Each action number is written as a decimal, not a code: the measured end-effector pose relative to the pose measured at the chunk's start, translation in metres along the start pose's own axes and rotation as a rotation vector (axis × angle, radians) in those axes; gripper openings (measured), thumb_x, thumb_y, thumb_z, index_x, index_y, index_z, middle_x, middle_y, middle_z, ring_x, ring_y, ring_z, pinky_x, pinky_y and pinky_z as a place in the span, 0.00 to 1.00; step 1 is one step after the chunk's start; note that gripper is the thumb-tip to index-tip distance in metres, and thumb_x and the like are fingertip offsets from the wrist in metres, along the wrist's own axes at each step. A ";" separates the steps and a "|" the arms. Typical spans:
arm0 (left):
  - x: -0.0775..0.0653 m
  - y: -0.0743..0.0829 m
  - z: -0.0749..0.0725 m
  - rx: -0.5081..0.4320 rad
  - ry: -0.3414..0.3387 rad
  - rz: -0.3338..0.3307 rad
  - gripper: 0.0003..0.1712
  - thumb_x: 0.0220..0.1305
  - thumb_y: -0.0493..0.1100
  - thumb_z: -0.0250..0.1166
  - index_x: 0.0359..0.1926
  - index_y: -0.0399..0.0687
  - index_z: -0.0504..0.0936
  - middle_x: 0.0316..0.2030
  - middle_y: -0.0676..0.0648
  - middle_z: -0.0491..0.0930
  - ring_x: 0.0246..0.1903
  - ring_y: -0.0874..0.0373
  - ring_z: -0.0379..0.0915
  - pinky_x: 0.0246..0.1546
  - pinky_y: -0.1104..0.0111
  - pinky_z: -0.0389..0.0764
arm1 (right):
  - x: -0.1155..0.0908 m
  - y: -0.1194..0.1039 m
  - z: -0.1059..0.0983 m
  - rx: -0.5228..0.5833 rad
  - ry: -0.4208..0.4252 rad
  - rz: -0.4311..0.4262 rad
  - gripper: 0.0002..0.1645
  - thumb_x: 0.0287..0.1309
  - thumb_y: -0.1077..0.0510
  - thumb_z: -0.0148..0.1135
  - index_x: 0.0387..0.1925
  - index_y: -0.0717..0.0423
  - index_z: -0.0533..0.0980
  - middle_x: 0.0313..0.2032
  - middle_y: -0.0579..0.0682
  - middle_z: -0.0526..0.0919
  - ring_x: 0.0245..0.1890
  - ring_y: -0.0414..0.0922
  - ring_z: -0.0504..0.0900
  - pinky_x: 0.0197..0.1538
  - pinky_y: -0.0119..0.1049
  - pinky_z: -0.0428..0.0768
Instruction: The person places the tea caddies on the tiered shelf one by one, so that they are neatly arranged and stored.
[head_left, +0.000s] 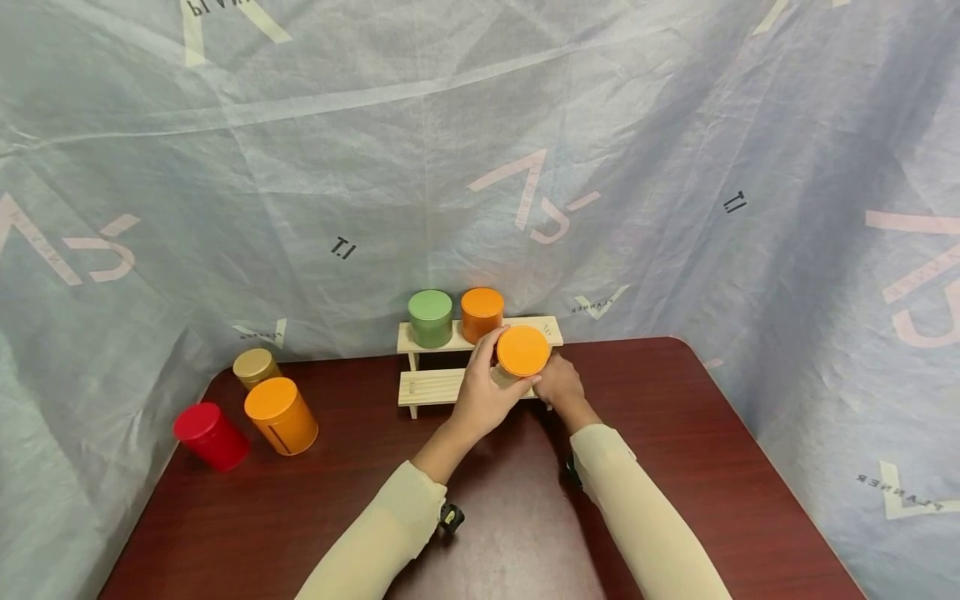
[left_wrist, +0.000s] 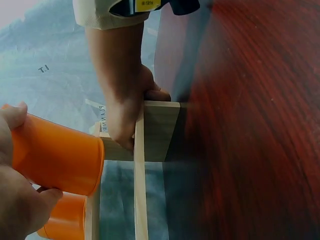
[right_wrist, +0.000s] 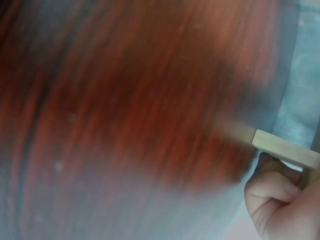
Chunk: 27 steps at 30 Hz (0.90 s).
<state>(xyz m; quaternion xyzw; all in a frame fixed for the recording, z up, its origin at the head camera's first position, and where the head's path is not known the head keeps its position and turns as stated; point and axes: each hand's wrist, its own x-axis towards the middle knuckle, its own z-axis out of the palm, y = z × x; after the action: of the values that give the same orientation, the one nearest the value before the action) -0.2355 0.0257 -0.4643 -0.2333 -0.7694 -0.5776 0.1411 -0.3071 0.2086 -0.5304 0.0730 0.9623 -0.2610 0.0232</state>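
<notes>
My left hand (head_left: 482, 398) grips an orange canister (head_left: 523, 351) from its side, thumb and fingers curled round it. The canister is held up in front of a small two-tier wooden shelf (head_left: 429, 387), and its flat top faces the head camera. At the shelf's right end, my right hand (head_left: 561, 381) holds the wooden frame; in the left wrist view its fingers curl at the shelf board (left_wrist: 139, 185). On the upper tier stand a green canister (head_left: 431, 320) and, to its right, another orange canister (head_left: 482, 315).
On the dark red table (head_left: 645, 450), towards the left, stand a gold-lidded canister (head_left: 255, 367), an orange canister (head_left: 282, 417) and a red canister (head_left: 212, 437). A grey printed cloth (head_left: 360, 183) hangs behind the table and along both sides.
</notes>
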 end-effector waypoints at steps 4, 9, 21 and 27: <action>0.002 0.001 0.001 0.032 -0.005 -0.024 0.52 0.61 0.51 0.80 0.78 0.44 0.62 0.74 0.45 0.69 0.72 0.49 0.69 0.72 0.48 0.74 | -0.001 0.000 -0.002 0.015 0.004 0.001 0.34 0.78 0.42 0.42 0.67 0.63 0.73 0.63 0.65 0.82 0.60 0.65 0.83 0.62 0.63 0.82; 0.004 0.005 0.002 0.060 -0.021 -0.037 0.52 0.61 0.51 0.80 0.79 0.49 0.63 0.74 0.45 0.69 0.73 0.49 0.69 0.74 0.49 0.72 | -0.002 0.000 -0.002 0.012 -0.008 0.007 0.38 0.73 0.37 0.51 0.69 0.61 0.71 0.62 0.63 0.82 0.55 0.63 0.85 0.57 0.61 0.85; 0.011 0.013 0.006 0.160 -0.014 -0.004 0.52 0.61 0.52 0.80 0.79 0.48 0.63 0.73 0.43 0.70 0.71 0.48 0.72 0.73 0.49 0.75 | -0.001 -0.001 -0.001 -0.019 -0.003 -0.026 0.35 0.74 0.38 0.50 0.68 0.58 0.73 0.65 0.61 0.81 0.59 0.64 0.84 0.60 0.63 0.83; 0.014 0.009 0.011 0.221 0.010 0.014 0.53 0.61 0.53 0.80 0.79 0.45 0.62 0.73 0.42 0.70 0.70 0.46 0.74 0.69 0.48 0.78 | -0.001 -0.001 -0.002 -0.044 -0.007 -0.035 0.34 0.76 0.39 0.48 0.68 0.59 0.73 0.65 0.61 0.81 0.60 0.65 0.83 0.61 0.64 0.82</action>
<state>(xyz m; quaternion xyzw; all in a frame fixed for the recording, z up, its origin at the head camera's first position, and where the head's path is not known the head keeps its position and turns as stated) -0.2420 0.0411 -0.4529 -0.2186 -0.8261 -0.4894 0.1738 -0.3063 0.2088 -0.5281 0.0547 0.9688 -0.2406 0.0236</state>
